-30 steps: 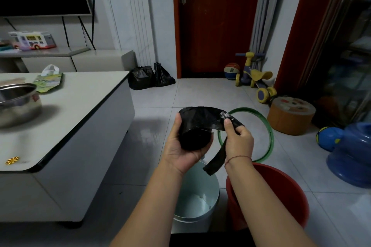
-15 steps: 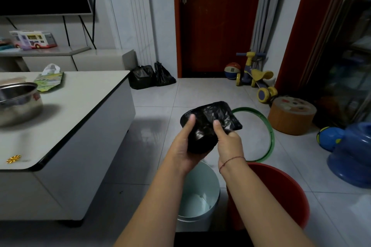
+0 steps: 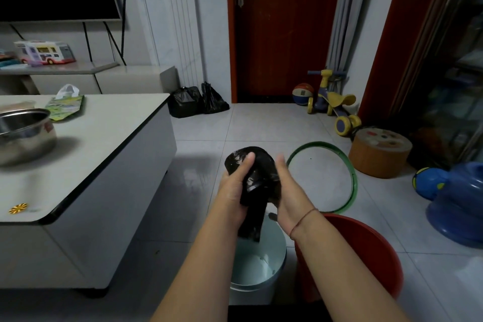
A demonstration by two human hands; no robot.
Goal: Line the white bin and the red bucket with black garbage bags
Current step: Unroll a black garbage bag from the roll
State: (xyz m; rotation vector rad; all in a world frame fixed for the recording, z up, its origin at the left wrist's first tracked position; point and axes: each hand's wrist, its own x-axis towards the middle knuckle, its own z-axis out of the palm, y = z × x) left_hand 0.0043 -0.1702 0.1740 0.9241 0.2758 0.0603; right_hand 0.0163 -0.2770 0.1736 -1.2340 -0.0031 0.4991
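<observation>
Since half a second ago my right thumb has come off the top of the black garbage bag, and a loose strip of the bag now hangs down where before it was bunched up tight. My left hand grips the bundle from the left side, with the thumb laid up across its front. My right hand is flat against the bag's right side with the fingers straight and pointing away from me, not curled round it. The bag sits between my two hands, and its hanging end reaches down over the mouth of the white bin, which stands on the floor directly beneath my hands. I cannot tell whether the strip touches the bin. The red bucket stands just beside the bin, under my right forearm. Neither has a bag in it yet. Off to the left of my left hand is the worktop. On the floor beyond my right hand lies a green hoop.
</observation>
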